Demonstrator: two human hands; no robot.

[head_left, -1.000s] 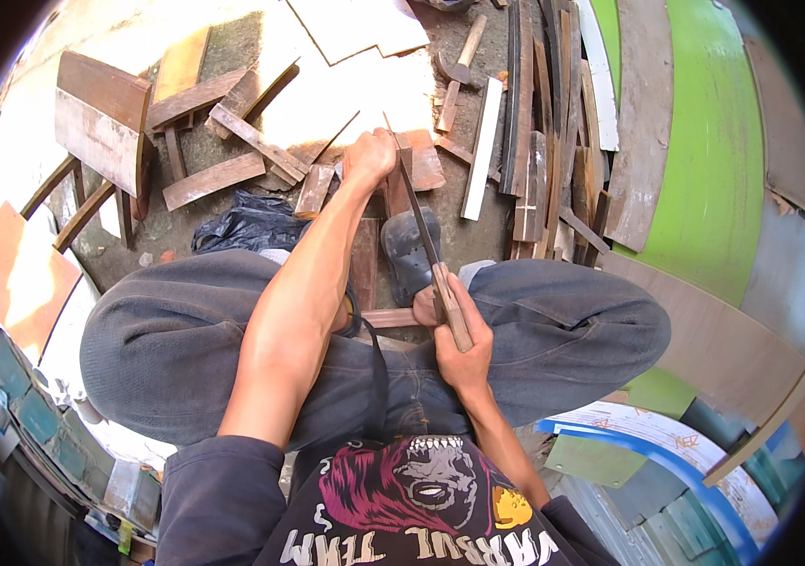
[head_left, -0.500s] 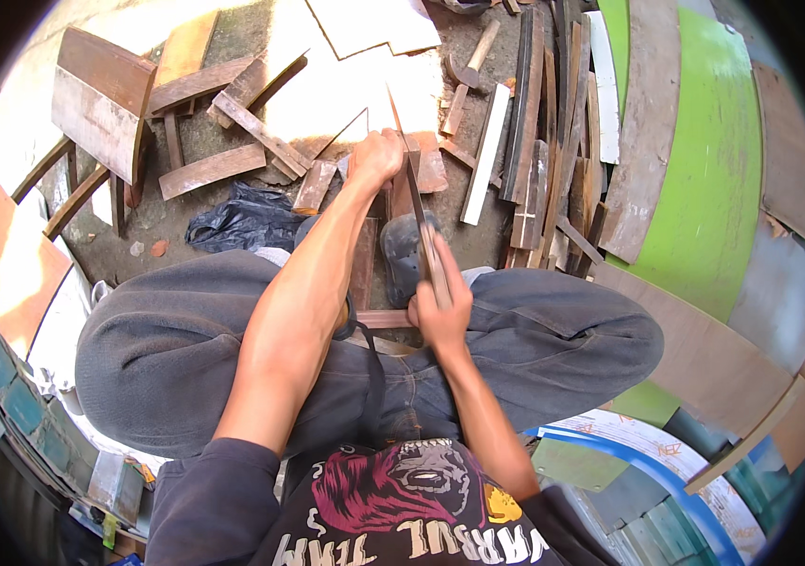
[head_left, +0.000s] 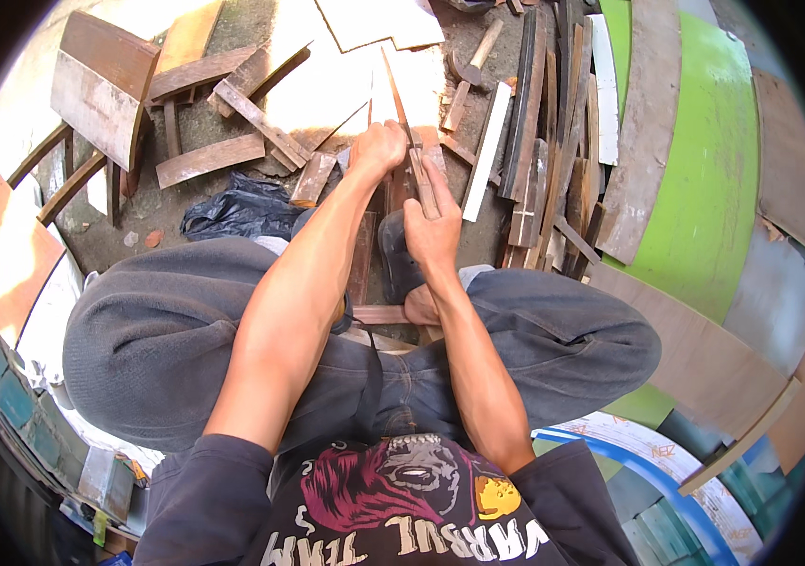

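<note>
While the right grip is wrapped around the wooden handle of a long, narrow bladed tool, index finger extended along it, the left grip sits just beside the blade. Left fingers appear curled near a brown wood piece; cannot tell what they enclose. Tool location: in front of the person, between the bent knees, blade pointing away and slightly left. Handling estimate: fairly light, handle rigid, the thin blade probably stiff enough to track straight yet liable to flex if twisted. Handle likely secure in a dry palm; best hold is its full length, fingers off the edge. Wood judged hard and rigid, best pinned well clear of the blade. A hammer lies beyond.
</note>
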